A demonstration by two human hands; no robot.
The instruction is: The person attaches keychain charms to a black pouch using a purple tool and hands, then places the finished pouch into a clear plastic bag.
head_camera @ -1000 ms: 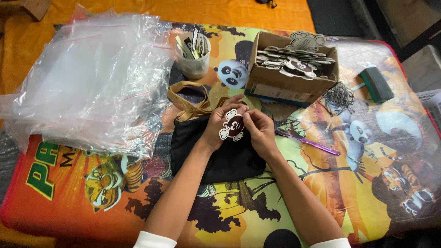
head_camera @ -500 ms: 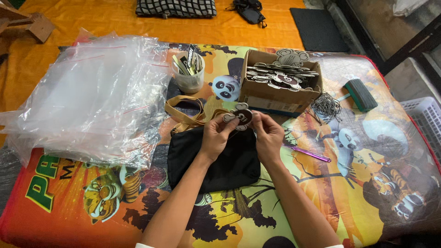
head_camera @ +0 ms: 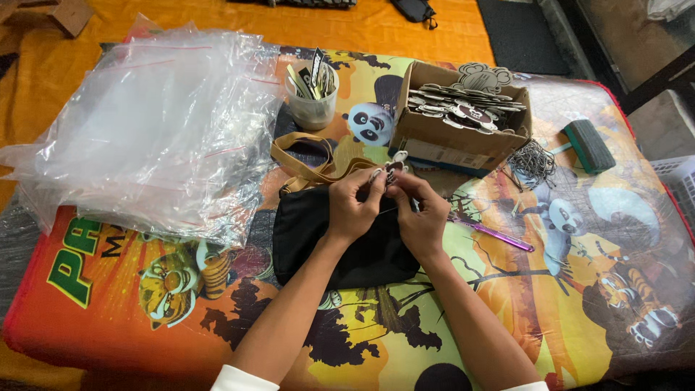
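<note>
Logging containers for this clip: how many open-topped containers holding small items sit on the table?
2: a clear plastic cup of tags behind the hands, and a cardboard box of panda cutouts to its right.

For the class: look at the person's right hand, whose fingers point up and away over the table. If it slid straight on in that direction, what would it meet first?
Probably the small panda-shaped tag both hands pinch, since the right hand already touches it. Past that, the open cardboard box of similar tags lies next in line, though depth is hard to judge.
</note>
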